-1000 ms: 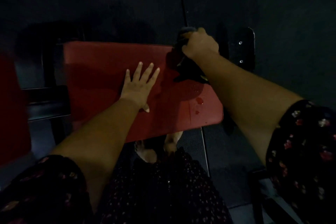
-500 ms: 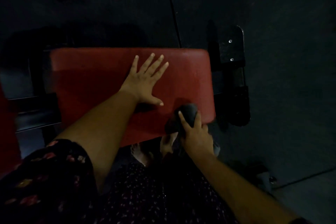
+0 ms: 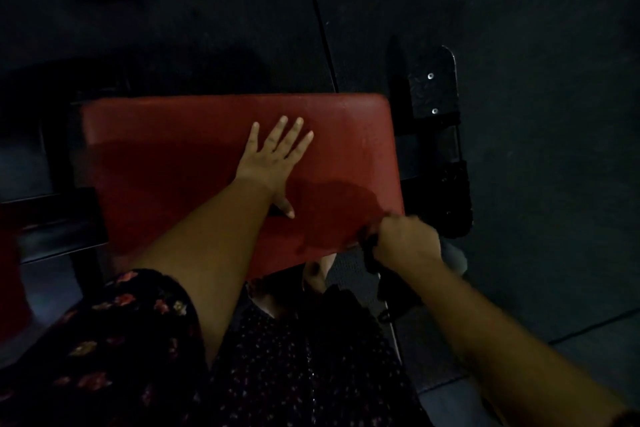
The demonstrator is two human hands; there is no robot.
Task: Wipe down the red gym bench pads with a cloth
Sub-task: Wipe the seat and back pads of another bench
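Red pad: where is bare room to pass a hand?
Free: the red pad left of the left hand, and its far right corner. Crowded: the near right corner, where the right hand grips the cloth.

Red pad flat; dark cloth at near-right corner.

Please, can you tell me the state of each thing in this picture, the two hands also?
red bench pad: lying flat, with a darker patch, perhaps damp, near its front right corner.
left hand: open, fingers spread, pressed flat on the pad.
right hand: curled round the cloth at the pad's front right edge.
dark cloth: bunched in the right hand, mostly hidden.
black bracket: bolted, beyond the pad's right end, untouched.
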